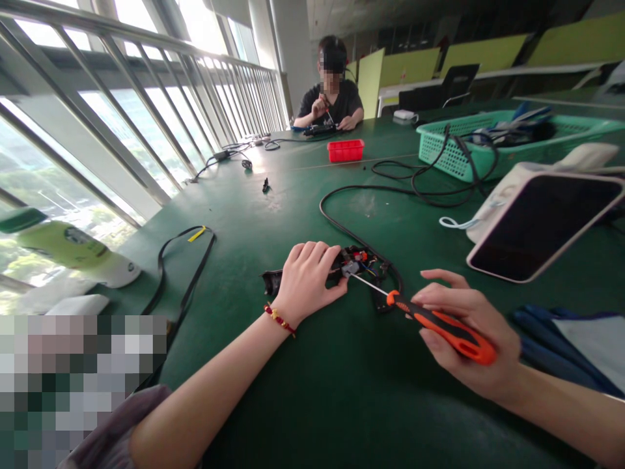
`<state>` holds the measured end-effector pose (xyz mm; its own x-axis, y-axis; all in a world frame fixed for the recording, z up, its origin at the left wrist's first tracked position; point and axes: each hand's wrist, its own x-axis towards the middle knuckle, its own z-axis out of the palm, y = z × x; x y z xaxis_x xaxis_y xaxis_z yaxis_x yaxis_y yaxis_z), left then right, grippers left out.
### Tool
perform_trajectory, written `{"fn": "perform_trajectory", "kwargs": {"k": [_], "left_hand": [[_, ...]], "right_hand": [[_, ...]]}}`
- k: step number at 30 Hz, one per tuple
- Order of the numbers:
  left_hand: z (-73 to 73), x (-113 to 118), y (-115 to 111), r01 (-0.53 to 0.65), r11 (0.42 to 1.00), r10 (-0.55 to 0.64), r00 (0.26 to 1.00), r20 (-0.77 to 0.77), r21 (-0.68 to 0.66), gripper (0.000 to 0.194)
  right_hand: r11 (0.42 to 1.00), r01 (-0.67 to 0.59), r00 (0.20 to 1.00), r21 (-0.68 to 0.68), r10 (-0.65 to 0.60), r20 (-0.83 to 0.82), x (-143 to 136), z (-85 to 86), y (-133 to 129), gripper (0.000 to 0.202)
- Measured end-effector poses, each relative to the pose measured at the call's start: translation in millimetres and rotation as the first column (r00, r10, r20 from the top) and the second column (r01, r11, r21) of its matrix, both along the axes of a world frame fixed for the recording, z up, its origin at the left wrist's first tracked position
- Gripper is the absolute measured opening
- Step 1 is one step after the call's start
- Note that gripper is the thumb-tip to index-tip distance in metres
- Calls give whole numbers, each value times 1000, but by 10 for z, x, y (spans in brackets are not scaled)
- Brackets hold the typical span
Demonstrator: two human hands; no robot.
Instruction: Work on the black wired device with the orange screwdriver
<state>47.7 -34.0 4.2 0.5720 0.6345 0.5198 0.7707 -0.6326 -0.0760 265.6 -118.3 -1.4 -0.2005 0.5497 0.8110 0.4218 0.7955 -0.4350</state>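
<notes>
A black device [334, 268] with an open casing lies on the green table, wires and red parts showing at its right end. Over its middle rests my left hand [307, 277], fingers wrapped across it and thumb near a grey part [349, 269]. My right hand [471, 326] holds an orange and black screwdriver [452, 331]; its metal shaft points left and the tip reaches the grey part. Whether the tip sits in a screw is too small to tell. A black cable [336, 225] curves from the device's right end.
Beyond are a red box [346, 151], a small black piece [266, 185] and a green basket [454, 156]. A phone [541, 225] leans at right, near blue cloth [561, 352]. A bottle [73, 251] and black strap [195, 277] are at left. Another person [332, 101] works opposite.
</notes>
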Motion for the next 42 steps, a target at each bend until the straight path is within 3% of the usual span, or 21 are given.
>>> {"fn": "perform_trajectory", "kwargs": {"k": [6,10,16,20,24,28,32,42], "left_hand": [[-2,1,0,-9,1000,9,1000,2,-9,35],[7,-4,-6,-5,1000,5,1000,6,-6,34],[11,-6,6,-10,1000,10,1000,4,-5,35],[12,0,13,-20,1000,20,1000,-4,2,35],[10,3,11,-21,1000,21,1000,-8,8,35],[9,2,10,-20,1000,20,1000,-3,4,35],[22,1,5,-12,1000,12,1000,8,-9,35],[24,-2,3,0,1000,1,1000,22,-25,36]], "right_hand": [[979,191,972,-77,-199,-122,55,175,5,20],[928,371,928,-41,-372,-9,184,299,178,11],[853,500,863,-152,-505,5,448,203,527,9],[818,555,830,-153,-557,33,462,202,543,13],[862,502,864,-67,-503,-6,316,228,386,10],[973,222,975,-63,-221,24,126,184,171,10],[1000,7,995,-13,-6,96,58,119,59,22],[1000,8,999,11,-9,53,98,103,62,25]]}}
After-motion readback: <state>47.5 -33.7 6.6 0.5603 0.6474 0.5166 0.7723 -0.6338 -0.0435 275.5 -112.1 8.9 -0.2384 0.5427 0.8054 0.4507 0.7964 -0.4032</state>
